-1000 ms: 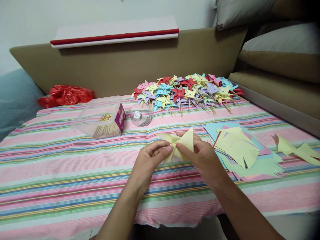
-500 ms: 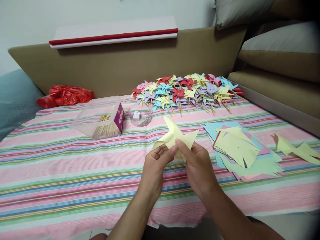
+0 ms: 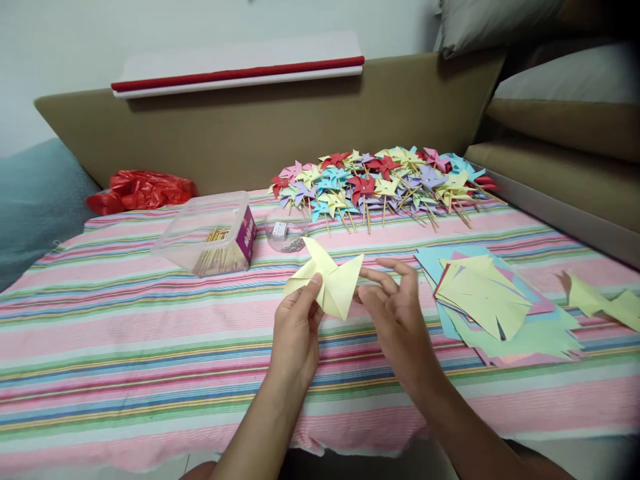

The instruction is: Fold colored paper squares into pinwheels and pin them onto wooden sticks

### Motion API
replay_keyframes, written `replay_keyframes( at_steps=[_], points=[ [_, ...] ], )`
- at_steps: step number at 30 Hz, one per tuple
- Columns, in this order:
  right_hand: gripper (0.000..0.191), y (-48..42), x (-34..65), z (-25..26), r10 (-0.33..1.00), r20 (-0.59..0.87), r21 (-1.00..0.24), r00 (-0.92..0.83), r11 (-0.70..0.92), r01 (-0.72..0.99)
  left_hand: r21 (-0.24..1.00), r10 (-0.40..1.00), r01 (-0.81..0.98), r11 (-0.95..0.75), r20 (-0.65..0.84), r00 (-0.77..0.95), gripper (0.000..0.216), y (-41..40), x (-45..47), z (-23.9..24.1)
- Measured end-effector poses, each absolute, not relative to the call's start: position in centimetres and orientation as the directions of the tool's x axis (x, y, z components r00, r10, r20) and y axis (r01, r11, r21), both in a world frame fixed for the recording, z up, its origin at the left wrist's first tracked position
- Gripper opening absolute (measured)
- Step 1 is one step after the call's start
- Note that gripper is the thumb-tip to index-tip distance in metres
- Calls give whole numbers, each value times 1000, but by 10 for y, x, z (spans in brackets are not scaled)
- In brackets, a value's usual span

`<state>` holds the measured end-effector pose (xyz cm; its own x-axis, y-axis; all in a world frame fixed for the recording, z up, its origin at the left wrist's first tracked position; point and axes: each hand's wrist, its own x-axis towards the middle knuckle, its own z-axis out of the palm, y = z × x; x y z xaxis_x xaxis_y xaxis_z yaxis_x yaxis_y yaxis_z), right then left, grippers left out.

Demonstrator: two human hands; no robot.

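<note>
A pale yellow paper pinwheel [image 3: 332, 281] with folded blades is pinched by my left hand [image 3: 299, 319], thumb on its front near the middle. No stick shows on it. Just right of the pinwheel, my right hand [image 3: 400, 313] is off the paper, fingers apart and holding nothing. Past the pinwheel sits a round clear tub [image 3: 286, 240] with small metal pieces and a white label. Left of that, a clear plastic box [image 3: 185, 230] with a purple label lies on its side, thin wooden sticks [image 3: 220, 257] inside.
Finished pinwheels [image 3: 373, 187] on sticks are heaped at the back. Cut coloured paper sheets [image 3: 485, 300] lie stacked at right, with a loose yellow piece [image 3: 600, 303] beyond. A red plastic bag [image 3: 150, 190] rests back left. Striped cloth [image 3: 150, 360] covers the surface; cushions [image 3: 565, 127] stand right.
My right hand has let go of the pinwheel and opened beside it. My left hand keeps hold and has moved slightly left. The view has shifted a little.
</note>
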<state>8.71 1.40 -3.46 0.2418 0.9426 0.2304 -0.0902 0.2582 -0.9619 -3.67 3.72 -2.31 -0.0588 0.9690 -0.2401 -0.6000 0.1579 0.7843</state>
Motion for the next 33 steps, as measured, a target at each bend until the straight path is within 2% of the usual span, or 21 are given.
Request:
replay_keyframes(
  at_steps=[1, 3, 4, 6, 11, 16, 20, 26, 33],
  points=[
    [43, 14, 92, -35, 918, 342, -940, 200, 334, 74, 777, 965, -610, 157, -252, -73, 17, 39, -40, -23],
    [46, 14, 100, -36, 864, 503, -812, 32, 460, 360, 764, 959, -625, 157, -269, -88, 20, 41, -44, -23],
    [44, 14, 103, -36, 841, 539, -744, -42, 499, 444, 762, 959, -628, 160, -272, -86, 21, 41, -45, -24],
    [34, 14, 105, -35, 820, 563, -680, -102, 529, 508, 764, 960, -624, 163, -269, -79, 22, 41, -45, -24],
    [12, 14, 102, -30, 853, 521, -759, -29, 480, 440, 789, 967, -593, 162, -246, -63, 23, 39, -42, -25],
    [10, 16, 102, -30, 932, 354, -924, 78, 336, 181, 838, 971, -520, 166, -230, -60, 26, 39, -40, -25],
    [10, 19, 102, -31, 958, 238, -971, 161, 236, 34, 878, 980, -459, 139, -190, -66, 29, 36, -38, -26],
    [14, 19, 102, -28, 962, 144, -988, 234, 155, -27, 902, 984, -412, 130, -170, -61, 34, 34, -36, -27],
    [17, 19, 99, -29, 956, 126, -990, 264, 139, -35, 918, 985, -372, 135, -167, -53, 30, 32, -33, -28]
  ],
)
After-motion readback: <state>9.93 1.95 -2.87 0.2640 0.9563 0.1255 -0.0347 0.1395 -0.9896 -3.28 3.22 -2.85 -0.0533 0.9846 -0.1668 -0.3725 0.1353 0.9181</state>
